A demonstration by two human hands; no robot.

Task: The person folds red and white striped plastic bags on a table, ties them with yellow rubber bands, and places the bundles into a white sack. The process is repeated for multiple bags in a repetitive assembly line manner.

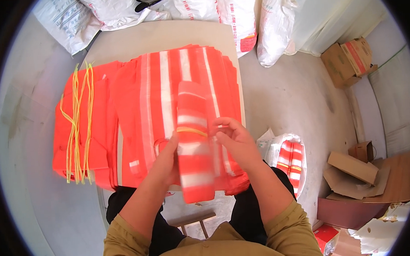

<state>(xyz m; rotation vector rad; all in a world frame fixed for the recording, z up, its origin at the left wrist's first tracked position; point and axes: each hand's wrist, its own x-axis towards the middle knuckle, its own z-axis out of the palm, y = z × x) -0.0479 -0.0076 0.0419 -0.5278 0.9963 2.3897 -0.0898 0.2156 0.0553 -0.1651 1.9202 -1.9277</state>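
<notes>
Over the stack of red-and-white striped bags (175, 83), the left hand (167, 161) and right hand (233, 143) both clasp a folded bag bundle (194, 146), its yellow rubber band (191, 130) around it.

Grey concrete floor (295, 96), bright, perhaps daylight.

Folded bag bundle (194, 142) upright between both hands: left hand (167, 159) on its left edge, right hand (233, 143) on its right, fingertips (221, 123) at the rubber band (191, 131) around it. Behind the fingers, flat bag stack (166, 84) on table (164, 36). Loose rubber bands (79, 120) on second stack (93, 133), far left of fingers. Sack of bundles (291, 158) on floor, right. Cardboard boxes (353, 167) further right.
</notes>
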